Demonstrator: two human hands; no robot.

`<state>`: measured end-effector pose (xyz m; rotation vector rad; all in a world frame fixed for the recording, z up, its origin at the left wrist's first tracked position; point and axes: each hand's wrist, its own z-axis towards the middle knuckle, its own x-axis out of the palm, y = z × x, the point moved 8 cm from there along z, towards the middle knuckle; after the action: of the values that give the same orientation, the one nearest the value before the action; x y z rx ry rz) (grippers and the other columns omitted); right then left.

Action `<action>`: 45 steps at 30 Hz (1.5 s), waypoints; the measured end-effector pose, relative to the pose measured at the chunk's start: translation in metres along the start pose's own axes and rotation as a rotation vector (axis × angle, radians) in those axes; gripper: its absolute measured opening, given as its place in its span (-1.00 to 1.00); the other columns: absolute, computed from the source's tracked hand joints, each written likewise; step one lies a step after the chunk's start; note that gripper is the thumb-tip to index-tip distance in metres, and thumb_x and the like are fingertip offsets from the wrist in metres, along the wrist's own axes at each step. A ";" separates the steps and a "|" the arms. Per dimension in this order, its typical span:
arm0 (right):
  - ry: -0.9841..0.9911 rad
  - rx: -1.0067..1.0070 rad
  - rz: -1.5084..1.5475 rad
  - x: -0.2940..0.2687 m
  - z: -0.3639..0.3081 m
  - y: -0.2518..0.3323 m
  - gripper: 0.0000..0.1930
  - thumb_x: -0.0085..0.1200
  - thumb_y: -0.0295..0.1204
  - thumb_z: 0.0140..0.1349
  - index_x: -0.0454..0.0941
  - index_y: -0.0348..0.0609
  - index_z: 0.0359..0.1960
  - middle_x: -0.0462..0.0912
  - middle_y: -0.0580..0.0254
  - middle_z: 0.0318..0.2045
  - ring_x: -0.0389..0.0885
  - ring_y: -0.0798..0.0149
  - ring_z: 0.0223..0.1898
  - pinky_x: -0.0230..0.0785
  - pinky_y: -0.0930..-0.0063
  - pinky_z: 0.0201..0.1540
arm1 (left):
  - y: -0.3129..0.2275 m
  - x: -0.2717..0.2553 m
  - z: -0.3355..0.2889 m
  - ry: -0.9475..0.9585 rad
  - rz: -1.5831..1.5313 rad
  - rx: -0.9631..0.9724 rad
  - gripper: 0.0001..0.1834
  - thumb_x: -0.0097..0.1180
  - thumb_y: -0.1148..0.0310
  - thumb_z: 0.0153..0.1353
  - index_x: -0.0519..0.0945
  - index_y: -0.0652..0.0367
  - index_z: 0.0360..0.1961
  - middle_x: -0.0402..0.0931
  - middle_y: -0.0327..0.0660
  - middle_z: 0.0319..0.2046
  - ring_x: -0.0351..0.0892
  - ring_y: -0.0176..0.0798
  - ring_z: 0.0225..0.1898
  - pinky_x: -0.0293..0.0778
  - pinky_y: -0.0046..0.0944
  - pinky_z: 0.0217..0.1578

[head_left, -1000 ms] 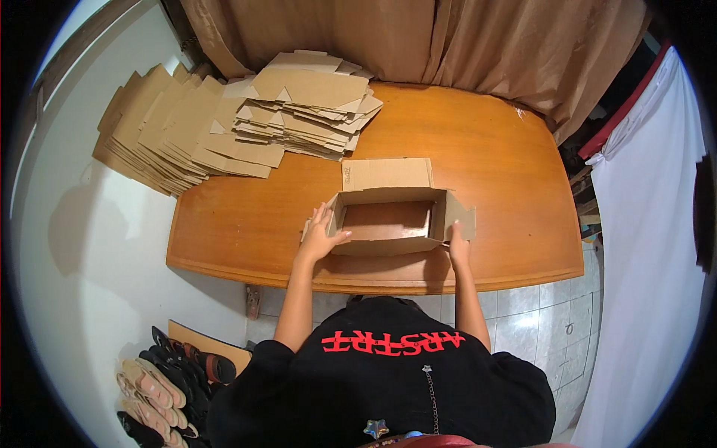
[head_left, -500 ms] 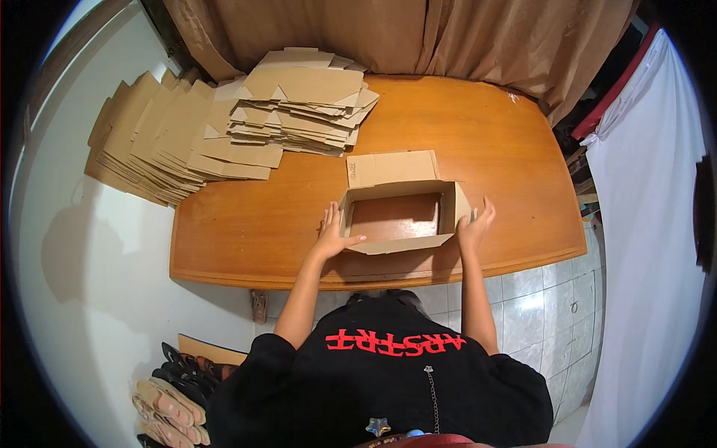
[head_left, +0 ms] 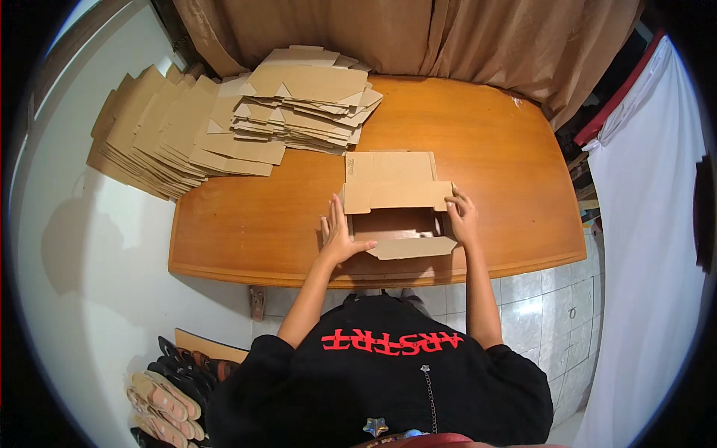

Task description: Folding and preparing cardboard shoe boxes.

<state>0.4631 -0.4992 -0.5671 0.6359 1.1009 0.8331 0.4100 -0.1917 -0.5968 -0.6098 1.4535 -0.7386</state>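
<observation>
A brown cardboard box [head_left: 397, 196] stands open on the wooden table [head_left: 246, 224] near its front edge. Its lid flap lies back toward the far side, and a front flap folds out toward me. My left hand [head_left: 337, 237] presses flat against the box's left wall, thumb reaching along the front edge. At the right wall, my right hand [head_left: 463, 216] has its fingers curled on the upper corner. Both hands hold the box between them.
A tall pile of flat cardboard blanks [head_left: 310, 97] sits at the table's far left. More blanks [head_left: 157, 134] fan out over the table's left edge. Brown curtains [head_left: 418, 33] hang behind. A white sheet [head_left: 650, 224] hangs on the right. Sandals [head_left: 168, 388] lie on the floor at lower left.
The box's far wall and lid have folded up and its front flap has opened toward me. My hands have shifted along the side walls.
</observation>
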 end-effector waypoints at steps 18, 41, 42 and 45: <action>0.002 0.663 0.377 -0.067 -0.001 -0.114 -0.61 -0.19 -0.20 0.28 0.50 -0.31 -0.17 0.55 0.17 -0.22 0.49 0.32 -0.15 0.31 0.46 -0.09 | -0.042 0.052 0.011 0.341 0.343 -0.157 0.39 0.20 -0.45 -0.54 0.02 0.17 0.31 -0.51 0.18 0.32 -0.65 0.13 0.35 -0.69 0.23 0.18; 0.219 0.186 -0.529 0.022 0.013 0.019 -0.07 0.36 -0.21 -0.27 0.09 -0.24 0.15 0.08 -0.28 0.15 0.36 -0.25 -0.01 0.38 0.02 -0.13 | -0.061 0.015 0.006 0.032 0.260 -0.117 -0.09 0.28 -0.25 -0.39 0.49 0.05 0.03 -0.20 0.14 0.32 -0.50 0.13 0.36 -0.59 0.28 0.19; 0.218 0.186 -0.526 0.023 0.014 0.018 -0.07 0.36 -0.21 -0.27 0.09 -0.24 0.15 0.08 -0.28 0.15 0.36 -0.25 -0.01 0.38 0.02 -0.13 | -0.063 -0.003 0.001 -0.104 0.306 -0.152 -0.30 0.24 -0.15 -0.22 0.53 0.00 -0.04 0.04 0.08 0.26 -0.34 0.05 0.36 -0.56 0.30 0.19; 0.199 0.142 -0.559 0.022 0.014 0.019 -0.05 0.36 -0.17 -0.28 0.08 -0.29 0.14 0.10 -0.27 0.13 0.35 -0.24 -0.01 0.38 0.02 -0.13 | -0.046 -0.059 -0.018 -0.472 0.343 -0.336 -0.35 0.22 -0.08 -0.13 0.51 0.09 -0.04 0.12 0.07 0.22 -0.17 0.10 0.32 -0.48 0.32 0.18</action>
<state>0.4764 -0.4711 -0.5587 0.3329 1.4396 0.3395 0.3899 -0.1752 -0.5243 -0.7096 1.1982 -0.0666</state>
